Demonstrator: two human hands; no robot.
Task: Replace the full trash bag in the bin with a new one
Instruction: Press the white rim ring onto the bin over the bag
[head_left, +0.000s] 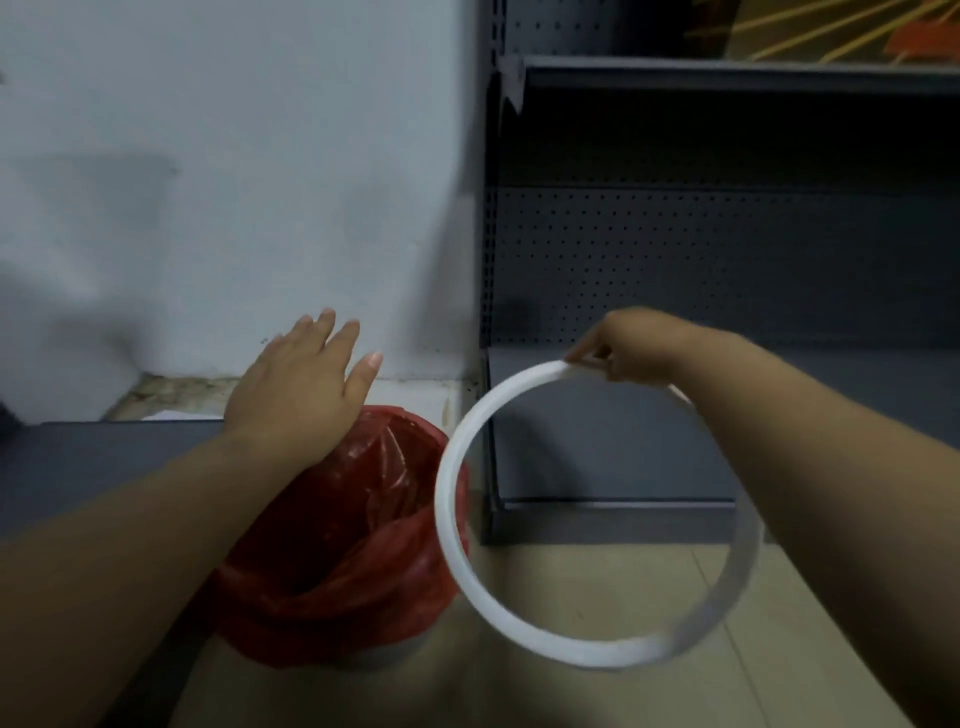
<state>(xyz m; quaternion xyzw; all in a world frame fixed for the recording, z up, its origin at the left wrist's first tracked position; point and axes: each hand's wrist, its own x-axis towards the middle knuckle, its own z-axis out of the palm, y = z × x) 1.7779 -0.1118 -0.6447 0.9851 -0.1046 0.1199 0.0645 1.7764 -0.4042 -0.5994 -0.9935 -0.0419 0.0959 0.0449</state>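
A red trash bag (358, 540) lines a small bin on the floor, its edges folded over the rim; only a pale strip of the bin (384, 656) shows below the bag. My left hand (301, 387) hovers flat above the bag's far left edge, fingers spread, holding nothing. My right hand (618, 345) pinches the top of a white plastic ring (467, 447), lifted off the bin and hanging tilted to the right of it. What lies inside the bag is hidden by its folds.
A dark grey metal shelving unit (727, 291) with a perforated back stands at the right. A white wall (234, 182) rises behind the bin. A low grey shelf surface (104, 457) lies at the left. Beige floor tiles (597, 696) extend in front.
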